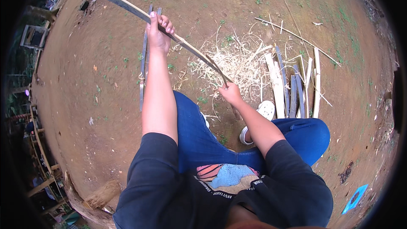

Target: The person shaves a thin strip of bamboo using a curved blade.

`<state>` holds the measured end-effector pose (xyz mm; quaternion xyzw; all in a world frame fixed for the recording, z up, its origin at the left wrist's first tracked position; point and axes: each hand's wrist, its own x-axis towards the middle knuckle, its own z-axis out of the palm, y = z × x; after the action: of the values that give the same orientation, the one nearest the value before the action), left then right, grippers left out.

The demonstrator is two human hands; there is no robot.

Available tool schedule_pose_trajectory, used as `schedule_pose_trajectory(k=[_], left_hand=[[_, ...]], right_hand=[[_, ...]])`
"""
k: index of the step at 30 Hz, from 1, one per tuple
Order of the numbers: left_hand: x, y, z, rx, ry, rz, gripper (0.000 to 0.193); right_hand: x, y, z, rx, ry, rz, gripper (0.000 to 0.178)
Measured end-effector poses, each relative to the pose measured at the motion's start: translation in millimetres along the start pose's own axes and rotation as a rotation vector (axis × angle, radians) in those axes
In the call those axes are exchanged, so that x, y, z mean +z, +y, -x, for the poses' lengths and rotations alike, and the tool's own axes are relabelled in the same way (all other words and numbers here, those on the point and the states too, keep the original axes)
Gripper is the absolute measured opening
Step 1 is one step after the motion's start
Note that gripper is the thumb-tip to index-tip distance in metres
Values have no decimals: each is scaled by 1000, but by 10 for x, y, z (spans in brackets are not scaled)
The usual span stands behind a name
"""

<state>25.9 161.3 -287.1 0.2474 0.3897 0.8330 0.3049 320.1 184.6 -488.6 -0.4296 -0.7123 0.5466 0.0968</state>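
Note:
My left hand (158, 36) is raised ahead of me, its fingers wrapped round a long bamboo strip (111, 1), dark on one face and pale on the other. The strip slants from the far left down toward my right hand (231, 94). That hand is closed on what looks like a knife, with a narrow, dark, curved blade (219, 68) lying along the strip's near end. A brown handle-like end (235, 113) shows below the fist. Beyond my right hand lies a heap of pale, curly shavings (241, 61).
Several bamboo strips (293, 91), pale and dark, lie beside my right knee. More dark strips (144, 65) lie behind my left forearm. A thin stick (299, 38) is on the dirt farther off. Logs (101, 195) sit at lower left, a blue packet (355, 199) at lower right.

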Motion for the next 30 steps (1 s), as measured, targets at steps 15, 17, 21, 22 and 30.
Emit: schedule_pose_trajectory(k=[15,17,21,22,30], left_hand=[[55,-16,-78,-3,-84,36,43],[19,-47,10,-18,-85,5,44],[102,-56,-87,-6,-94,15,42],[48,-46,-84,8,-89,12,42],[13,-81,-183,-14,-76,43,41]], right_hand=[[-41,278,122,122,5,163,26],[-34,316,227,88,31,152,25],[200,2,243,70,111,-25,27],[245,-256,301,21,86,-70,27],[-11,520,396,253,96,301,28]])
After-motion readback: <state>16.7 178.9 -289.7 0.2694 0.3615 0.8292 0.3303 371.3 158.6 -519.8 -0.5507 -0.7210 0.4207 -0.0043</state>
